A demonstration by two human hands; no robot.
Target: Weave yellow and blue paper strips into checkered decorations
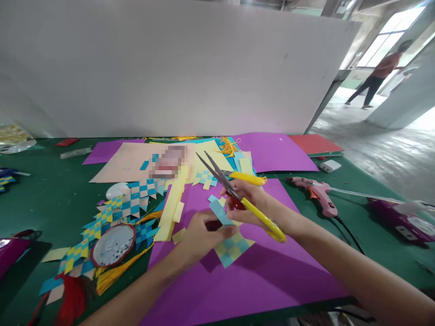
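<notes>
My left hand [200, 235] pinches a light blue paper strip [220, 212] between thumb and fingers. Directly below it lies a small woven square of blue and yellow paper [234, 250], on a purple sheet [272, 271]. In my right hand [251, 201] is a pair of scissors [222, 179] with a yellow handle; the blades point up and left, slightly apart. Part of the grip is hidden by my fingers. Just beyond that hand is a yellow ridged tool [249, 178] with a metal tip, possibly a craft knife.
Woven paper fish shapes [139, 197], a round dish of small black-and-white pieces [113, 245] and a yellow tassel [118, 274] lie left. A pink glue gun [317, 192] with its cord lies right. A white panel [170, 68] stands behind; a person [380, 74] is far off.
</notes>
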